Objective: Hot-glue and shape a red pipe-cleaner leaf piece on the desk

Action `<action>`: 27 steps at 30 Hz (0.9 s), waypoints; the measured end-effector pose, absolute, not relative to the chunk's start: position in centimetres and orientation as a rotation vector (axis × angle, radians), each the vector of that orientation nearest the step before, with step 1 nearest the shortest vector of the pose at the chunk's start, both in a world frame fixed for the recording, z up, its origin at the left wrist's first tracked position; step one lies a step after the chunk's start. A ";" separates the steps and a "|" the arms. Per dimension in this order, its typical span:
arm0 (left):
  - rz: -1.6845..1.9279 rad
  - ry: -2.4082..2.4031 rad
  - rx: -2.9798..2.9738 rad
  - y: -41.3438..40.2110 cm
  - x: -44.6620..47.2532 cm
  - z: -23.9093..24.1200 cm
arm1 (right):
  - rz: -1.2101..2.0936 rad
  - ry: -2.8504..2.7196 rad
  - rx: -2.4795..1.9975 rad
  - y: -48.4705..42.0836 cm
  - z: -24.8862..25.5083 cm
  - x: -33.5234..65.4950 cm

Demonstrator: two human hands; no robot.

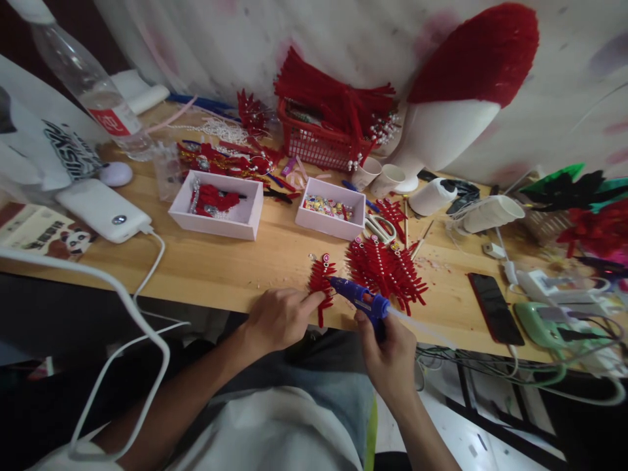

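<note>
On the near side of the blue glue gun (358, 296), the right hand (392, 347) has its grip wrapped around the gun; left of it, the left hand (279, 317) rests a finger (314, 302) on a red spray (321, 281) by the nozzle (335, 282), probably steadying it. Whether that hand also pinches, I cannot tell. Beyond the gun on the surface (226, 268), more sprays (366, 261) lie together, and a white box (328, 226) keeps beads (324, 207) likely within reach. Far left of the gun, a bag's (24, 104) black lettering (69, 154) possibly ends "SKY"; the bottle's (78, 72) red label (110, 122) is unreadable.
</note>
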State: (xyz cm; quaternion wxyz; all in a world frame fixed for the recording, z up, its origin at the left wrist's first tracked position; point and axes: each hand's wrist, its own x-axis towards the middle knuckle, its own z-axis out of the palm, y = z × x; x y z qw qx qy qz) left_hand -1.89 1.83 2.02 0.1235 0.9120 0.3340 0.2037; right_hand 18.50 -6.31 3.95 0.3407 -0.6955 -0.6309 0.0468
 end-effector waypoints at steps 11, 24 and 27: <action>0.505 0.990 2.646 1.8 -1.9 2.2 | 0.115 -1.610 -1.811 -6.5 4.4 18.1; 0.571 0.984 2.671 1.9 -1.8 2.3 | 0.260 -1.497 -1.876 -6.3 4.7 18.1; 0.572 0.995 2.683 1.8 -1.8 2.2 | 0.389 -1.397 -1.868 -6.8 5.1 18.4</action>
